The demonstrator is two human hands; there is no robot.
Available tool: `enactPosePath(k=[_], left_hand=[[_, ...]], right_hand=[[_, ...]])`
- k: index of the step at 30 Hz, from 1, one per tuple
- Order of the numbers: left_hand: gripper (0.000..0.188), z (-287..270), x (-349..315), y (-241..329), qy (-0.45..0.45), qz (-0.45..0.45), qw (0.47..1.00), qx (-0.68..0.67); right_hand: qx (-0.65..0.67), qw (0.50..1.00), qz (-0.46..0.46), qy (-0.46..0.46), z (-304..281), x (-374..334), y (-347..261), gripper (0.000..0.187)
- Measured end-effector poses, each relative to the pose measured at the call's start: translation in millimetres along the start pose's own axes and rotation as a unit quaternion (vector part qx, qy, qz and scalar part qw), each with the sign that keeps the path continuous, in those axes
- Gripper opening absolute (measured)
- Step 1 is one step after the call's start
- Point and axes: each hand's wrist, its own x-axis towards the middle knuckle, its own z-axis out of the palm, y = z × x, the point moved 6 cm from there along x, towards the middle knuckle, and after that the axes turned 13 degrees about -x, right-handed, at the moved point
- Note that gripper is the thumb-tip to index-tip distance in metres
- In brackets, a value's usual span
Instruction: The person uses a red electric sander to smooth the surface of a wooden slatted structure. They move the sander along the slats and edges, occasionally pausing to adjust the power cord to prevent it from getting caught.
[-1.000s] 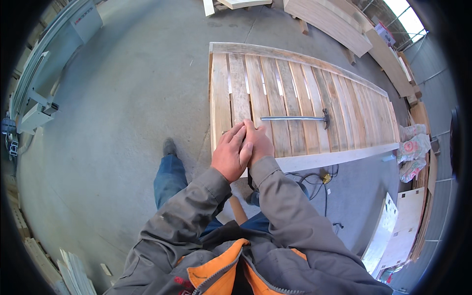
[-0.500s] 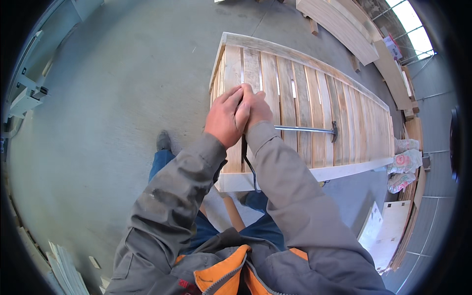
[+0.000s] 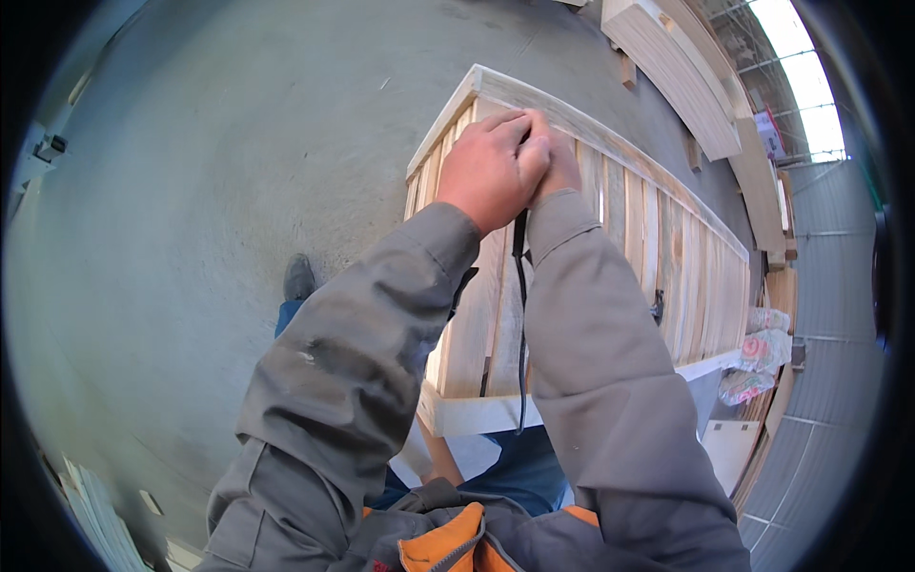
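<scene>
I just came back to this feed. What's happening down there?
A person has both hands together, the left hand partly overlapping the right hand, over the far side of a slatted wooden panel. What lies beneath them is hidden; a black cord runs from there past its near edge. A hammer lies on it, largely behind the right sleeve.

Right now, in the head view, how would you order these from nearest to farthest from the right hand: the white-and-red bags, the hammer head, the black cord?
From the right hand:
1. The black cord, between the sleeves.
2. The hammer head, to the right on the slats.
3. The white-and-red bags, far right, beyond the slats.
</scene>
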Motion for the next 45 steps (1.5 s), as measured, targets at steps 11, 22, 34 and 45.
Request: enactPosePath(k=[11, 22, 34, 45], left_hand=[[0.050, -16, 51, -23, -0.002, -0.006, 0.999, -0.035], [0.044, -20, 8, -2, 0.020, 0.057, 0.998, -0.006], [0.050, 2, -79, 39, 0.004, 0.034, 0.999, 0.030], [0.046, 6, 30, -10, 0.022, 0.038, 0.999, -0.015]], right_hand=[[0.039, 0.997, -0.064, 0.027, 24, 75, 3, 0.040], [0.080, 0.993, -0.083, 0.008, 15, 12, -9, 0.040], [0.125, 0.992, -0.027, -0.021, -11, -96, 0, 0.050], [0.112, 0.990, -0.079, 0.039, 7, 37, 14, 0.037]])
